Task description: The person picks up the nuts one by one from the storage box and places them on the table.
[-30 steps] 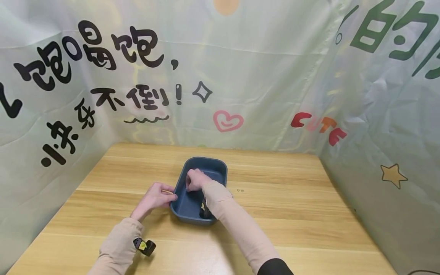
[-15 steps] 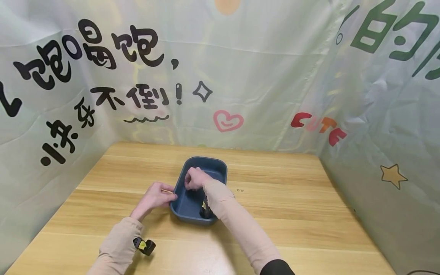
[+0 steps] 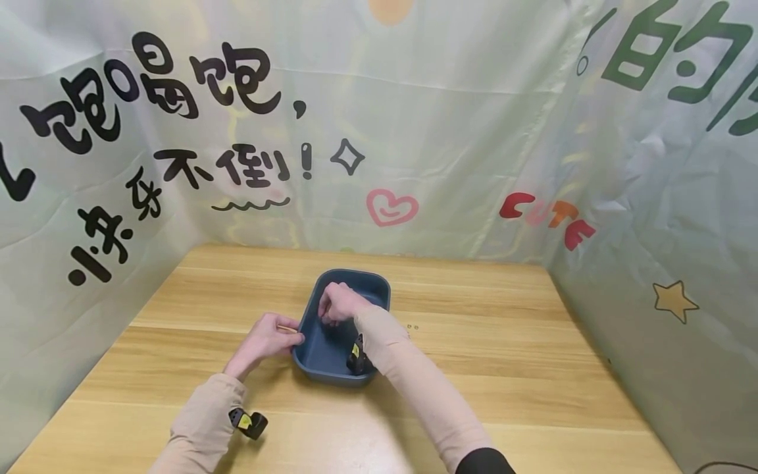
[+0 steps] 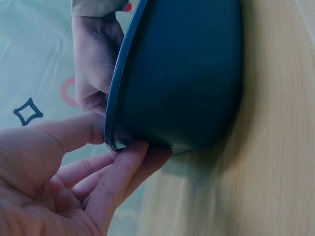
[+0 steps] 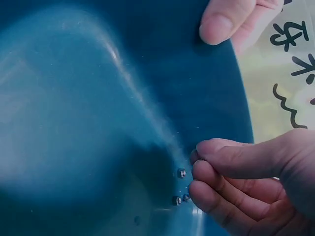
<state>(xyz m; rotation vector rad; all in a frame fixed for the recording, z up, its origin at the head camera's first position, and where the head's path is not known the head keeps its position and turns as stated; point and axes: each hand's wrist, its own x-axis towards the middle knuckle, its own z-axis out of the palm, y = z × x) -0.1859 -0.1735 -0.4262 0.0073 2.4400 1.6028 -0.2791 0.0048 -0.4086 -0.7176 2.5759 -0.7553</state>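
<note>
A dark blue rectangular bin point(image 3: 334, 380) with rounded corners stands on the table. My left hand point(image 3: 266, 342) pinches its left rim, the thumb over the edge and the fingers against the outer wall, as the left wrist view shows. My right hand point(image 3: 340, 303) reaches into the bin at its left side. In the right wrist view the thumb and index fingertips point(image 5: 204, 169) are close together; whether anything lies between them is hidden. Beside these fingertips, at the bin's inner edge, lie small shiny metal pieces point(image 5: 181, 173) that look like tiny screws.
Several tiny metal pieces point(image 3: 412, 327) lie on the wooden table point(image 3: 485, 368) right of the bin. A printed cloth point(image 3: 438, 131) hangs around the back and sides. Black cameras sit on the left wrist point(image 3: 249, 423) and right wrist point(image 3: 357, 357). A dark cable point(image 3: 719, 464) shows at lower right.
My right hand has shifted slightly toward the back of the bin, its wrist a little to the right. The left hand and the bin have stayed put.
</note>
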